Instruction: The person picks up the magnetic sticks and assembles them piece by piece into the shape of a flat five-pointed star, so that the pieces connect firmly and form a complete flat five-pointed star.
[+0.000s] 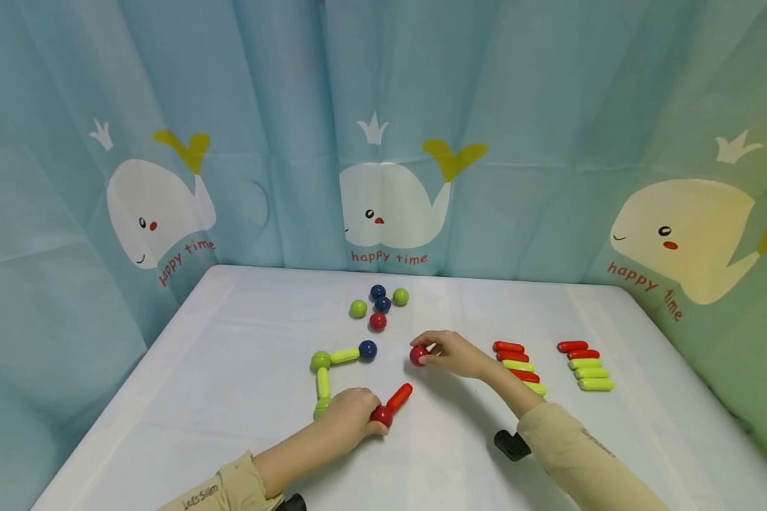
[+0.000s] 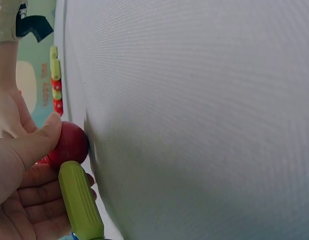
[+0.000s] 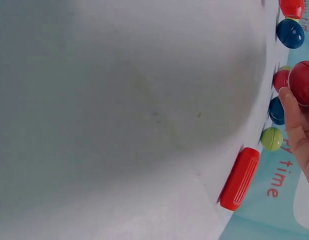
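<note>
My left hand [image 1: 348, 419] grips a red ball [image 1: 381, 416] low over the table, with the thumb across it in the left wrist view. From that ball a red stick [image 1: 399, 397] points away to the far right, and a yellow-green stick [image 2: 80, 200] meets it under the palm. Left of the hand, a chain of green balls [image 1: 320, 361] and yellow-green sticks [image 1: 345, 355] ends in a blue ball [image 1: 367, 350]; the hand partly covers its near end. My right hand [image 1: 454, 353] pinches another red ball [image 1: 418, 356] between thumb and fingertips, to the right of the chain.
Several loose balls, among them a red one [image 1: 378, 321] and a green one [image 1: 400, 297], lie towards the back. Two rows of red and yellow-green sticks [image 1: 508, 347] [image 1: 596, 384] lie on the right. A blue curtain [image 1: 281, 142] hangs behind the white table [image 1: 230, 333].
</note>
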